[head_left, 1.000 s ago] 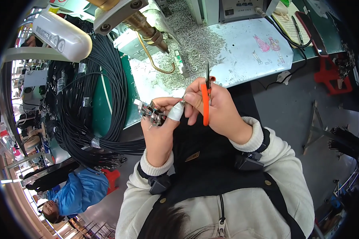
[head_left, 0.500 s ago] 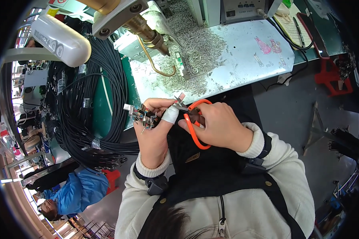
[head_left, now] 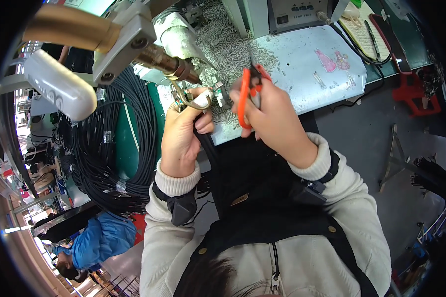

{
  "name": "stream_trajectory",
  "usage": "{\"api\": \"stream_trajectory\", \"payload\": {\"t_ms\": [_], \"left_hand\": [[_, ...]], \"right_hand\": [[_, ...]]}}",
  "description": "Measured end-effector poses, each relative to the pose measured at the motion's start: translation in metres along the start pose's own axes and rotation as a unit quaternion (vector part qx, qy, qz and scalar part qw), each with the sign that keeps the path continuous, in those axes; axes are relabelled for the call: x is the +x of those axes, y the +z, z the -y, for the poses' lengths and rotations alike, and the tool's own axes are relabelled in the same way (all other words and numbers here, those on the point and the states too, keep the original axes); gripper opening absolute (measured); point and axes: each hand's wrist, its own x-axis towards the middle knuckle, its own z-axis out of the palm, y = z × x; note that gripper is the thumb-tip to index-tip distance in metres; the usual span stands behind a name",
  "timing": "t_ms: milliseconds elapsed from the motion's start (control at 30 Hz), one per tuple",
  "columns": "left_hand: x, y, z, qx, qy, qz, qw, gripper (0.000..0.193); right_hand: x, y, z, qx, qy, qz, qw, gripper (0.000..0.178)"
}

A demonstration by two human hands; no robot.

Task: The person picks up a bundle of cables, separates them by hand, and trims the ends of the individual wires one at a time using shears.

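My left hand (head_left: 181, 133) is raised to the machine on the bench, its fingers curled around a cluster of small electronic connectors (head_left: 179, 94) with metal ends. White tape wraps its thumb, which lies next to the small green-and-white fixture (head_left: 218, 90) under the machine's brass-coloured nozzle (head_left: 188, 74). A bent copper-coloured tube (head_left: 179, 96) passes in front of those fingers and hides part of the parts. In my right hand (head_left: 277, 114) are orange-handled cutters (head_left: 244, 99), their dark, motion-blurred jaws pointing away from me over the bench. My right fingers are closed around the handles.
Countless small metal clippings (head_left: 228, 34) cover the pale bench plate (head_left: 307, 64). A thick coil of black cable (head_left: 143, 114) lies at left, near a white cylinder (head_left: 59, 84). A grey control box (head_left: 300, 15) stands at the back. A person in blue (head_left: 104, 235) sits at lower left.
Both hands have moved away from my body to the machine. The cutters, whose jaws were at a connector by my left thumb, are now apart from it and point forward.
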Motion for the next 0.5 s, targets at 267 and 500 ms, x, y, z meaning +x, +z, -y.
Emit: {"api": "stream_trajectory", "payload": {"t_ms": [267,500], "left_hand": [[0.008,-0.011,-0.008,0.031,-0.02,0.021,0.999,0.017],[0.007,-0.012,-0.009,0.051,0.001,0.045,0.998,0.017]], "right_hand": [[0.029,0.003,0.002,-0.034,0.013,0.051,0.998,0.021],[0.029,0.002,-0.001,-0.036,-0.024,0.061,0.997,0.017]]}}
